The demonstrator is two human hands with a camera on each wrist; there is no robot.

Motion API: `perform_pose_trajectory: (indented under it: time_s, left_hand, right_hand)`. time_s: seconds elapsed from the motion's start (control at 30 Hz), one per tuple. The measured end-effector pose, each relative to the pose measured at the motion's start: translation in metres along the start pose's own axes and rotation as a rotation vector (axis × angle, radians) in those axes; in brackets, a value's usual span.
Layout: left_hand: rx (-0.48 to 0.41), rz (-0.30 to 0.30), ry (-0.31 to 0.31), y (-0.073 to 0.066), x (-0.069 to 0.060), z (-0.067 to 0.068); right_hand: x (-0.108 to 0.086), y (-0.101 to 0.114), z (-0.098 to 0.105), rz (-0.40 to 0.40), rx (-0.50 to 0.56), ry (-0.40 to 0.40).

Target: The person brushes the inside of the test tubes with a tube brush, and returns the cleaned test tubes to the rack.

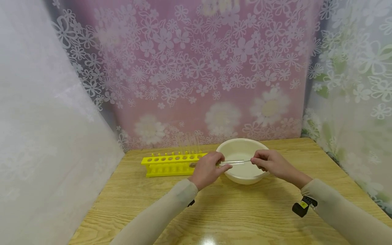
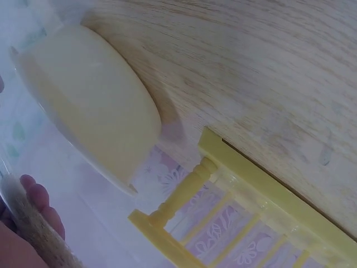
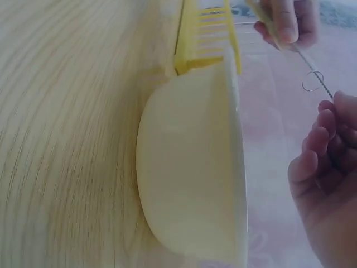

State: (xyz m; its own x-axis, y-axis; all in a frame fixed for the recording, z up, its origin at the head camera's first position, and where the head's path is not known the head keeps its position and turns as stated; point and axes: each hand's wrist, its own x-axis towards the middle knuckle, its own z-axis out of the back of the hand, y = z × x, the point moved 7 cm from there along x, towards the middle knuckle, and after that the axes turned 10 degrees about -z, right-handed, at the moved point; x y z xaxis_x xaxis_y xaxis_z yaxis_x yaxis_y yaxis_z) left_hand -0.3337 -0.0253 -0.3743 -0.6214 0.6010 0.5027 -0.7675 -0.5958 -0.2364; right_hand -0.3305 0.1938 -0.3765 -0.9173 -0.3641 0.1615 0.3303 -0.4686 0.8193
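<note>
My left hand (image 1: 208, 170) grips a clear glass test tube (image 1: 234, 162) held roughly level above the white bowl (image 1: 243, 179). Brownish bristles of a brush (image 2: 39, 229) show at the tube in the left wrist view, beside my curled left fingers. On the right, my right hand (image 1: 271, 165) pinches the thin twisted wire handle (image 3: 315, 72) between thumb and fingertips; the wire runs from the tube's end. A small wire ring hangs by the handle in the right wrist view. Both hands are over the bowl's rim area, apart from each other.
A yellow test tube rack (image 1: 168, 174) stands left of the bowl, partly behind my left hand. Several clear tubes (image 1: 193, 143) stand upright at its back right. The wooden table (image 1: 232, 217) meets a pink flowered curtain (image 1: 183, 85) behind.
</note>
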Motion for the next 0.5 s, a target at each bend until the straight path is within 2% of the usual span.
perform_pose_trajectory:
  time_s: [0.1,0.27,0.33,0.4,0.47,0.5]
  left_hand:
    - [0.029,-0.023,-0.012,-0.002,0.001,0.0]
    - [0.071,-0.064,-0.04,-0.005,0.002,0.0]
    - [0.075,-0.07,-0.043,-0.005,0.002,0.0]
    - [0.062,-0.059,-0.038,-0.004,0.002,-0.001]
    - [0.044,-0.034,-0.027,-0.002,0.001,-0.003]
    - [0.034,-0.019,-0.02,0.0,0.001,-0.003]
  right_hand:
    - [0.003,-0.006,0.0,-0.114,0.085,0.022]
    - [0.003,-0.013,-0.005,-0.351,0.287,0.072]
    - [0.003,-0.014,-0.006,-0.407,0.331,0.067]
    - [0.002,-0.013,-0.006,-0.401,0.301,0.033]
    - [0.002,-0.01,-0.004,-0.333,0.209,-0.032]
    - [0.001,-0.008,-0.003,-0.275,0.14,-0.073]
